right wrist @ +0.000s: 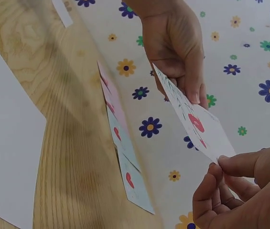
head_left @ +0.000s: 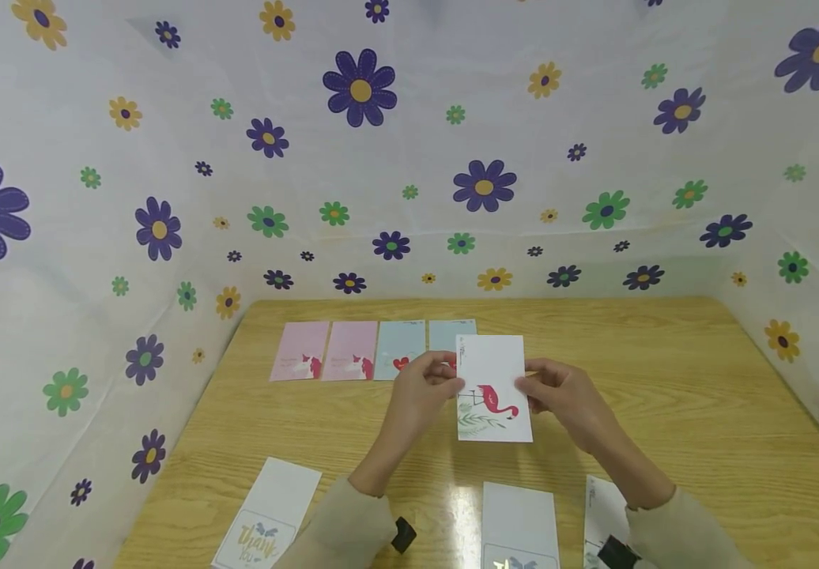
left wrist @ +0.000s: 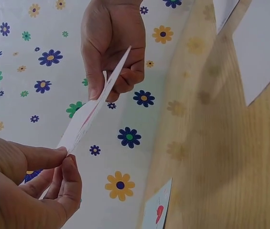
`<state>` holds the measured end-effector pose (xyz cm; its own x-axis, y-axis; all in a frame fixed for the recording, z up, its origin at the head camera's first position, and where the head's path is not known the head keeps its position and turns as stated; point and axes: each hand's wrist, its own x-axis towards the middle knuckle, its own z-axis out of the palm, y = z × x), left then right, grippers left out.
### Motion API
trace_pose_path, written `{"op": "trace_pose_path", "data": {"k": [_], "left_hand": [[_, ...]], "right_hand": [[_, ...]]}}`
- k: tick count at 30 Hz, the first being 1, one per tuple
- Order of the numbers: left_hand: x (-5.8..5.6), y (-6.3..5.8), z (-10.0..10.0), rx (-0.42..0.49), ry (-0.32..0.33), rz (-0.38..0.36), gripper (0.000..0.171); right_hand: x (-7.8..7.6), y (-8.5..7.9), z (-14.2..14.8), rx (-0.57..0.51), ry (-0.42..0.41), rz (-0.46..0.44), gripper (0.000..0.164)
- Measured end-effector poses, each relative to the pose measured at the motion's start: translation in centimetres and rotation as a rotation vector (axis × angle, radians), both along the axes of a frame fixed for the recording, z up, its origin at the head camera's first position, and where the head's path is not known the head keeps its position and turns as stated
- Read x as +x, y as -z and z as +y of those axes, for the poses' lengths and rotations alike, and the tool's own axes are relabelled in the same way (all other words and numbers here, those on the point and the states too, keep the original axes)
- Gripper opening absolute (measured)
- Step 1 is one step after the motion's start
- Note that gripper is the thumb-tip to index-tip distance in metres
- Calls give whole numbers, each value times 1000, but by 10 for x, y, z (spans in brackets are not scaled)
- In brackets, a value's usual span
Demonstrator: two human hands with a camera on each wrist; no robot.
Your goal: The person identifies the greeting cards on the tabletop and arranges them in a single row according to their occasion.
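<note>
Flamingo card (head_left: 493, 389): your left hand (head_left: 420, 399) and right hand (head_left: 564, 399) each pinch an edge, grips clamped, above the tabletop (head_left: 701, 411).

The flamingo card (head_left: 492, 387) covers the right part of the fourth card (head_left: 447, 336) in the row behind it, so that card's picture cannot be made out. Below the flamingo card, three white cards run off the bottom edge: the thank-you card (head_left: 267, 518), the middle one (head_left: 519, 525) with its print cut short, and the right one (head_left: 601, 510), partly under the right sleeve (head_left: 680, 529). The small print on the row is unreadable.
</note>
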<state>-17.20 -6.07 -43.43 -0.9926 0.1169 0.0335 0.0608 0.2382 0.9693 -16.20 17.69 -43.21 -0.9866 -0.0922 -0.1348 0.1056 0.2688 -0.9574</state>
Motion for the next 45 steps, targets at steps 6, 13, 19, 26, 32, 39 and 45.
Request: {"op": "trace_pose_path", "data": {"k": [6, 13, 19, 26, 32, 39, 45], "left_hand": [[-10, -2, 10, 24, -18, 13, 32], [-23, 0, 20, 29, -62, 1, 25], [-35, 2, 26, 24, -115, -17, 19], [-50, 9, 37, 25, -131, -17, 19], [-60, 14, 47, 20, -149, -24, 18], [-68, 22, 54, 37, -143, -37, 18], [-75, 28, 59, -1, -126, -52, 23]], "right_hand": [[-6, -4, 4, 4, 11, 8, 44], [-15, -5, 7, -25, 39, 8, 47], [-26, -1, 6, -8, 69, -4, 48], [-35, 2, 11, -10, 111, 5, 41], [-42, 5, 13, 12, 142, 15, 39], [-52, 11, 17, 40, 173, 16, 40], [-60, 17, 20, 61, 205, 4, 40]]}}
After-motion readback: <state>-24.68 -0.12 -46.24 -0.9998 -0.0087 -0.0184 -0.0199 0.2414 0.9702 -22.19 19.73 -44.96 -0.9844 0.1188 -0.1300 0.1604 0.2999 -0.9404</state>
